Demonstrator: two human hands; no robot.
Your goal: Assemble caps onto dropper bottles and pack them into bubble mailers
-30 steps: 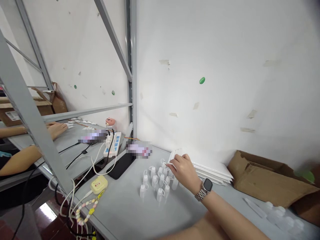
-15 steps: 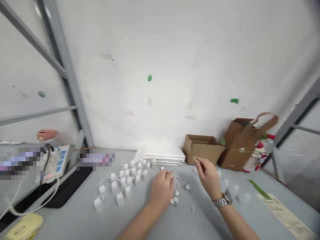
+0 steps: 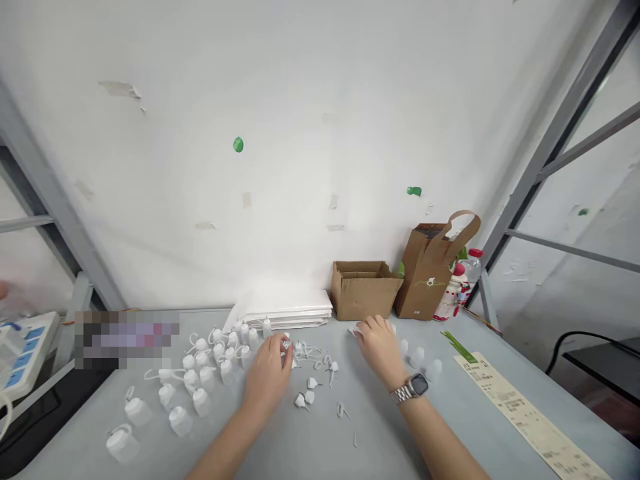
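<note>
The left hand (image 3: 267, 375), fingers curled narrow, is at the loose caps (image 3: 312, 383), and the right hand (image 3: 380, 348) has moved down by the bare bottles (image 3: 417, 358) — any grip I can't tell — seemingly turning from the capped bottles (image 3: 201, 403) standing leftward.

Open cardboard box (image 3: 364, 299), brown paper bag (image 3: 425, 288) (handle up), red-capped bottle (image 3: 473, 268), long printed slip (image 3: 520, 408), perhaps a power strip (image 3: 36, 348)

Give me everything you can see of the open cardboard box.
The box is brown, rectangular, upright and open-topped, its rim slightly uneven. It stands on the grey table by the wall, between the white stack and paper bag. The right hand is before it; contact is unclear. Its contents are hidden.
</note>
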